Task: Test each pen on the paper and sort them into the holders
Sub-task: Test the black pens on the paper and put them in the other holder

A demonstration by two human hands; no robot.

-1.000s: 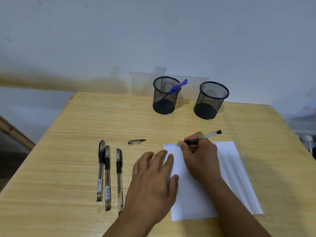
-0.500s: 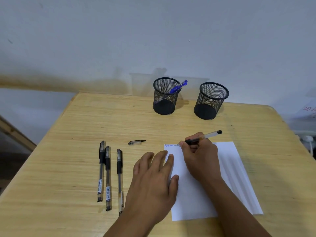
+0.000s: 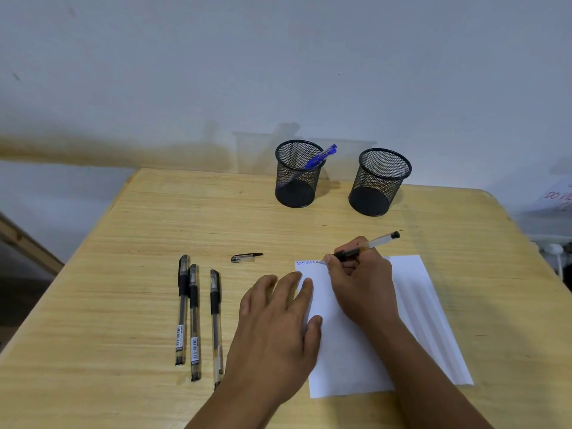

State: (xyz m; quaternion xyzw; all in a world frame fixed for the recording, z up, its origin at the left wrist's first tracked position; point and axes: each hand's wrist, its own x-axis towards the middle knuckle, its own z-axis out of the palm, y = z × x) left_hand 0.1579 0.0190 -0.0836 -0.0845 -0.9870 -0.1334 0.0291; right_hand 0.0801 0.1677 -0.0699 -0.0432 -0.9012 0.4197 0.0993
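From the head view, the sheet of paper (image 3: 356,351) lay on the wooden bench (image 3: 123,274) and serves as the landmark. A short line of blue writing ran along its top left corner, too small to read. Right of the paper, at the frame edge, a white sign (image 3: 557,196) showed red letters "DO", the rest cut off.

The right hand (image 3: 359,283) rested on the paper's upper part, its fingers (image 3: 348,260) closed around a clear pen (image 3: 365,246) with its tip on the sheet. The left hand (image 3: 278,323) lay flat with fingers spread, holding nothing, pressing the paper's left edge.

Left of the paper lay three capped black pens (image 3: 193,317) with barcode labels, side by side. A loose cap (image 3: 246,257) lay near the top left corner. Beyond the paper stood two black mesh holders: the left holder (image 3: 297,181) held a blue pen (image 3: 320,156), and the right holder (image 3: 379,184) stood beside it.
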